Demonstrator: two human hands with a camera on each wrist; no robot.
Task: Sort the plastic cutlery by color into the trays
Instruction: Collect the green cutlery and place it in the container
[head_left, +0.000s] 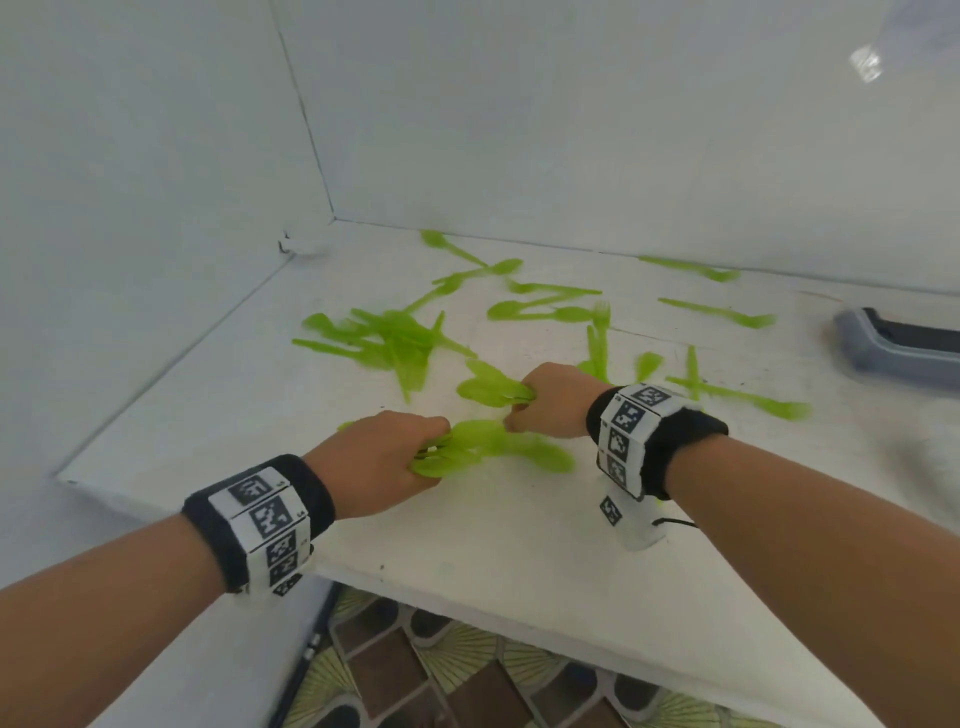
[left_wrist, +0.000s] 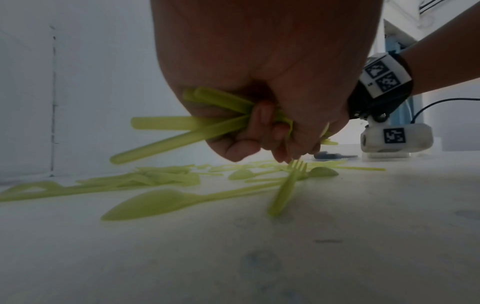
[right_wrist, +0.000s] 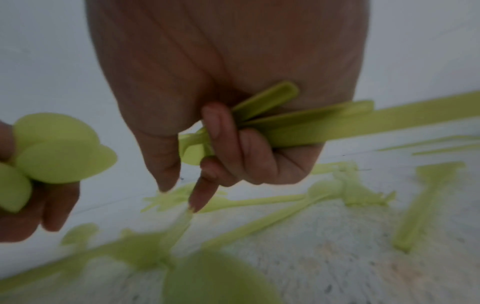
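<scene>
Green cutlery (head_left: 395, 338) lay scattered over the white table (head_left: 519, 519), most of it between the 2 hands and the back wall. Only green pieces showed.

Left hand (head_left: 384, 457): fingers curled tight round a bunch of spoons (head_left: 467, 447). Bowls fanned out toward the right hand, handles (left_wrist: 176, 131) sticking out the other side of the fist, so the bundle's long axis ran roughly left to right across the table. Probably gripped mid-handle to keep several pieces together while more were gathered.

Right hand (head_left: 556, 400): lower fingers (right_wrist: 249, 152) curled round a second bunch of spoons (head_left: 488, 389), bowls pointing left toward the other bundle, handles running out to the right in the wrist view. Forefinger and thumb were extended down toward a blurred piece on the table, apparently to add it; contact could not be told.

A fork (left_wrist: 285, 189) lay loose just under the left fist, tines pointing away toward the back wall. Loose pieces pointed every way, with no common axis; a thick cluster sat left of centre, thinner strays to the right.

A grey tray (head_left: 893, 348) sat at the table's right edge, well apart from both hands. Its contents were out of view. My guess: gathering stage, nothing carried over yet.

White walls (head_left: 571, 130) closed in the back and left. Black wristbands with printed markers (head_left: 265, 514) on both wrists.
</scene>
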